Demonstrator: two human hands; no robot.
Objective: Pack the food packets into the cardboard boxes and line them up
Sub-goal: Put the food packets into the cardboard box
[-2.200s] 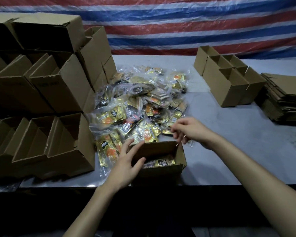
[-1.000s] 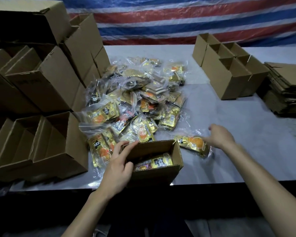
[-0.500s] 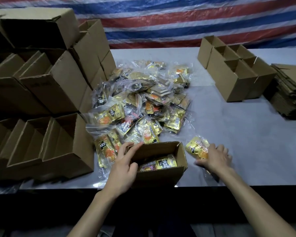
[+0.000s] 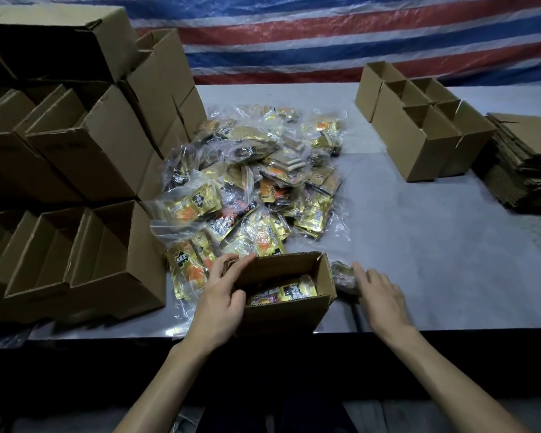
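Note:
A small open cardboard box (image 4: 324,278) stands at the table's front edge with a few gold packets (image 4: 289,292) lying inside. My left hand (image 4: 221,303) grips the box's left wall, thumb inside and fingers along the rim. My right hand (image 4: 380,296) lies just right of the box. Its straight fingers rest on a blurred food packet (image 4: 341,276) that touches the box's right wall; the thumb is hidden. Behind the box sits a large heap of bagged gold and orange packets (image 4: 250,182).
Open boxes (image 4: 107,245) are lined up and stacked at the left. More open boxes (image 4: 419,132) stand at the back right beside a stack of flat cardboard (image 4: 525,160). A grey tabletop (image 4: 434,245) and a striped tarp (image 4: 325,35) lie behind.
My right hand drew one packet out of the heap, slid it across the table and brought it against the box's right side. My left hand stayed on the box.

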